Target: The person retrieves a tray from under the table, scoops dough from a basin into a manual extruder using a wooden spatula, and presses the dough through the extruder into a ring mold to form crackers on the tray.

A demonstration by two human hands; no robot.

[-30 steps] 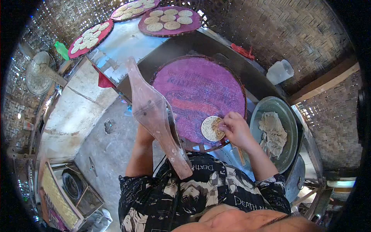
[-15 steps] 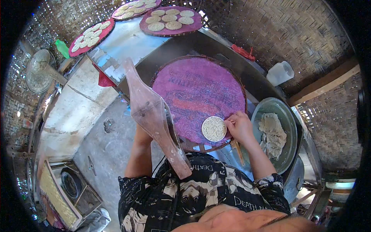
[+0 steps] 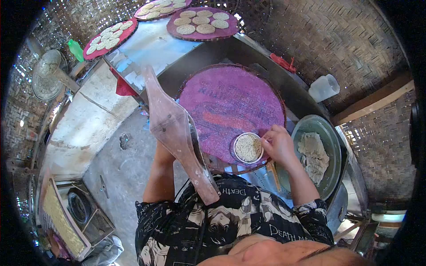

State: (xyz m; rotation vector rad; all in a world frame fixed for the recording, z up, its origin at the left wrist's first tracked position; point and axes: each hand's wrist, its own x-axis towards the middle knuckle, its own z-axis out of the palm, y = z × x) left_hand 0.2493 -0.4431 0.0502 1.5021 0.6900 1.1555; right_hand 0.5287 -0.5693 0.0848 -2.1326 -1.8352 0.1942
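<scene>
Seen from above, a person in a black-and-white patterned shirt (image 3: 262, 217) works over a broad round tray (image 3: 284, 106) covered with purple cloth (image 3: 230, 93). The hands are apart. The right hand (image 3: 278, 144) has its thumb and fingertips closed on the right side of a small pale ring (image 3: 235, 153), full of pale grains (image 3: 249, 148). The ring is over the near right part of the cloth, close to the person.

The left hand (image 3: 165, 153) is mostly hidden behind a long wooden board (image 3: 168, 122), wide in the middle and narrow at both ends (it crosses much of the view left of the tray), so its grip cannot be told.

Right of the right hand, a large grey-green bowl (image 3: 329, 184) holds a rough, pale lump (image 3: 313, 155). A thin wooden stick (image 3: 274, 176) slants between bowl and tray. Beyond the bowl are a translucent jug (image 3: 325, 88) and a crumpled red bag (image 3: 283, 62), near a woven wall (image 3: 337, 35).

At the far left, three smaller round trays, two with purple cloth and one with red, carry flat, pale discs (image 3: 203, 13).
</scene>
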